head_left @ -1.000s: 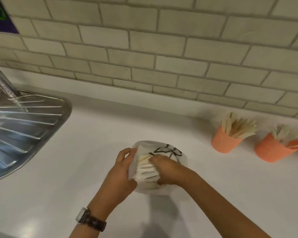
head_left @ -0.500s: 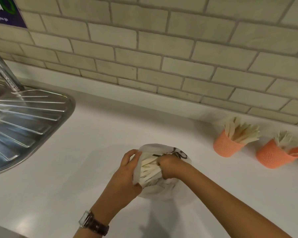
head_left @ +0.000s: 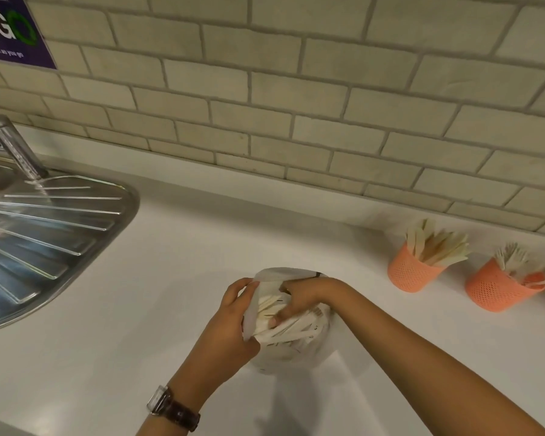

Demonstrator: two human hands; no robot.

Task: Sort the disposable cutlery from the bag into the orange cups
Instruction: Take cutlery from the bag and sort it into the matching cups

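Left hand (head_left: 230, 322) grips bag (head_left: 296, 357), right hand (head_left: 302, 294) cutlery (head_left: 288, 328) inside.

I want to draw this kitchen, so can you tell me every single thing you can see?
counter: one, white, under everything
bag: one, white, middle of the counter
cups: two in full, orange, right side; an orange sliver at the right edge
cutlery: many pieces, cream, in the bag and in both cups
sink: one, steel, left
tap: one, steel, by the sink
tiles: many, grey-green, back wall
sign: one, purple, top left
watch: one, brown strap, left wrist
left hand: grips the bag's rim
right hand: inside the bag, fingers on the cutlery
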